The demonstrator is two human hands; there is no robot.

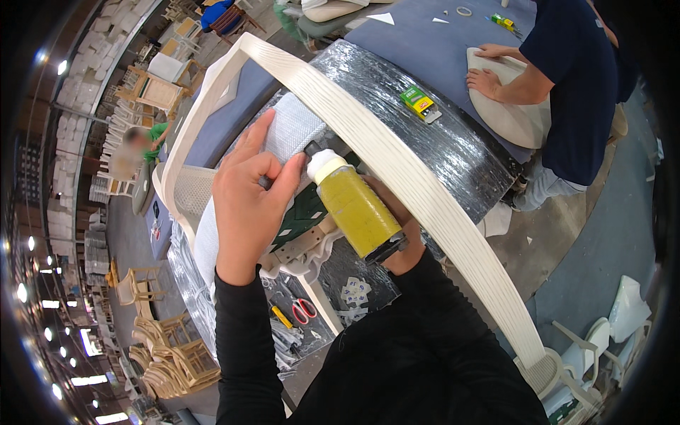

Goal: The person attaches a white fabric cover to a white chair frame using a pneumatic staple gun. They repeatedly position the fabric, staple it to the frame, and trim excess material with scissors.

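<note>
A pale wooden chair frame [397,142] with a long curved rail arches in front of me. Inside it lies a seat part covered in white woven fabric [295,122], with a dark green webbed underside [306,212]. My left hand [251,188] is closed at the fabric's edge, thumb and fingers pinching it. My right hand [397,205], largely hidden behind the tool, grips a yellow-green staple gun [358,212] with a cream collar and black nose. The nose points at the fabric close to my left thumb.
Plastic film [397,92] covers the bench, with a green and yellow box [421,103] on it. Below lie red-handled scissors [304,310], a yellow cutter [281,316] and small white tags [354,292]. At right, a co-worker [577,92] handles a beige panel [506,99]. Chairs [170,347] stand around.
</note>
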